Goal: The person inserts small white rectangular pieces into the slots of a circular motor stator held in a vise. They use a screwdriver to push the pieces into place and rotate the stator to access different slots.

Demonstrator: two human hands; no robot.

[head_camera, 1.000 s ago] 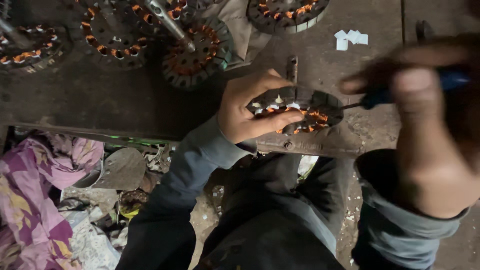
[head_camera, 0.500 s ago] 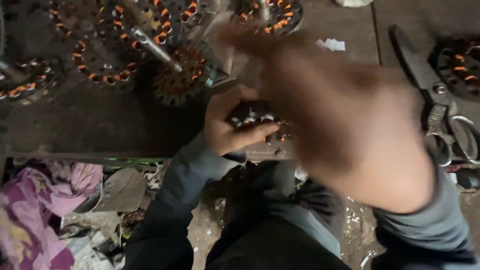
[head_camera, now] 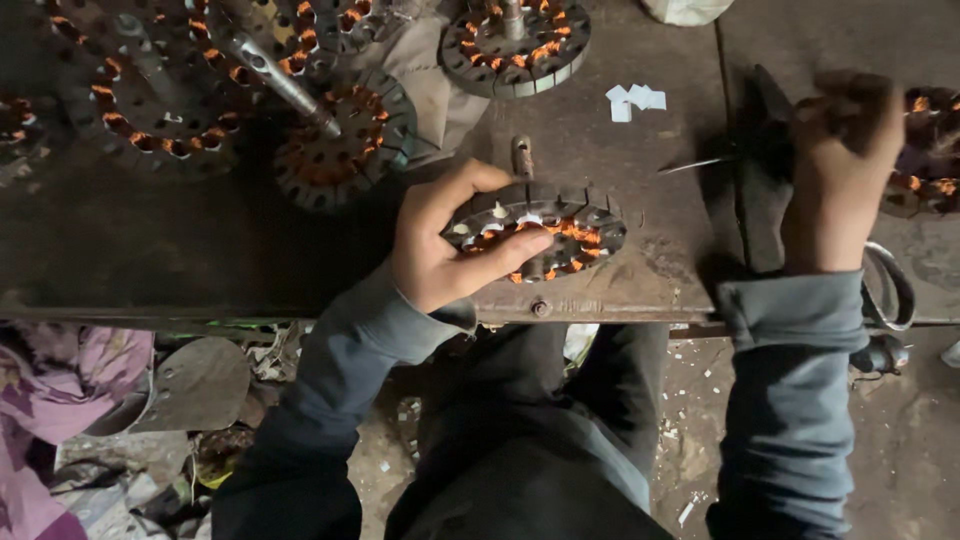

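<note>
Stator (head_camera: 540,232), round, copper-wound, on workbench (head_camera: 200,260) near edge.
Left hand (head_camera: 440,245) grips its left rim, thumb across top. Right hand (head_camera: 840,170), far right, closed around a thin tool (head_camera: 700,163).

Only a pale plastic bag (head_camera: 685,9) at the bench's (head_camera: 200,250) far edge; no labels, signs or screens.

Stators (head_camera: 535,232), scissors (head_camera: 760,190) on workbench (head_camera: 180,260)
</note>
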